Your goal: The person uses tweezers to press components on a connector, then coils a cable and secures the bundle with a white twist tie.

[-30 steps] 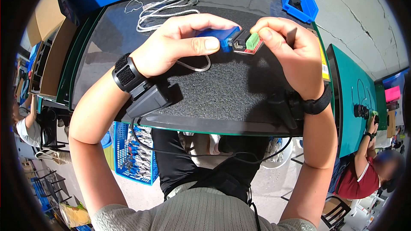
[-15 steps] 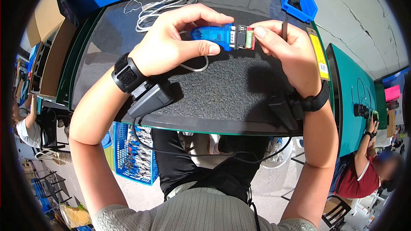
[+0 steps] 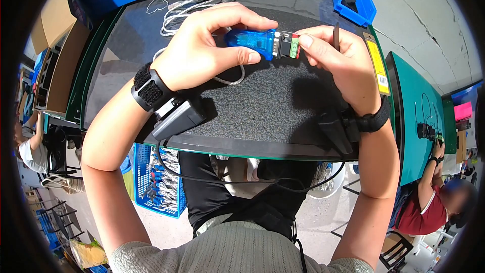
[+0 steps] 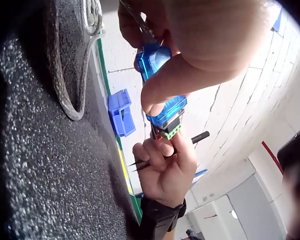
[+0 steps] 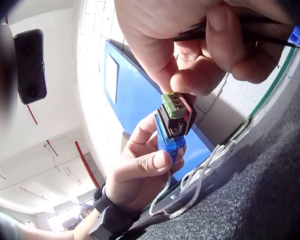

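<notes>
My left hand (image 3: 202, 45) grips a translucent blue serial adapter (image 3: 252, 41) between thumb and fingers. A grey cable leaves its rear end, seen in the left wrist view. At the adapter's metal front end sits a small connector board (image 3: 287, 45) with a black connector body, a red circuit board and a green screw terminal block (image 4: 171, 131). Thumb and index finger of my right hand (image 3: 336, 55) pinch the board's outer edge. Black tweezers (image 4: 200, 137) lie across that hand, tucked among its fingers. Both hands hold the joined parts above a dark textured mat (image 3: 252, 106).
A coiled grey cable (image 3: 174, 20) lies behind my left hand. At the back right stands a blue bin (image 3: 361, 12) with black parts. A yellow-labelled strip (image 3: 376, 63) lies along the right edge. Below the table is a blue basket (image 3: 146, 192) of cables.
The adapter and board have turned from a tilted pose to lie level, facing the head camera. Over the last half second the green terminal block has rolled slightly more into view.
</notes>
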